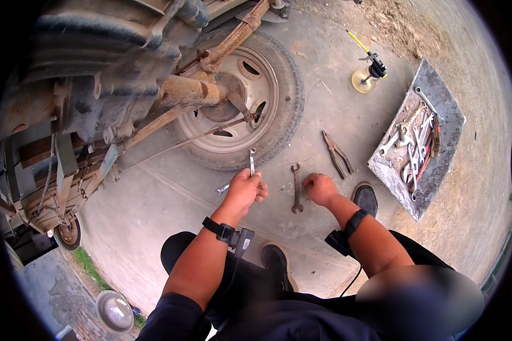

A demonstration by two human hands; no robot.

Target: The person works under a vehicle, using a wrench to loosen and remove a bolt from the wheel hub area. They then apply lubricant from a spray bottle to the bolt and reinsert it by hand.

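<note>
My left hand (246, 192) is closed on an upright silver wrench (252, 161), its ring end above my fingers. A second silver wrench end (222, 188) shows left of that hand; whether it is held cannot be told. My right hand (318, 187) has its fingers curled just right of a rusty open-ended wrench (297, 190) lying on the concrete; what those fingers hold, if anything, is hidden. Worn pliers (335, 152) lie above my right hand. A wheel (277, 129) on a rusty axle (190, 90) is above my hands.
A metal tray (445, 176) of several wrenches is at right. An oil can (364, 80) with a yellow spout stands behind the pliers. A rusty vehicle underside (96, 62) fills the upper left. My dark shoe (365, 196) is beside the tray; a metal basin (114, 312) sits lower left.
</note>
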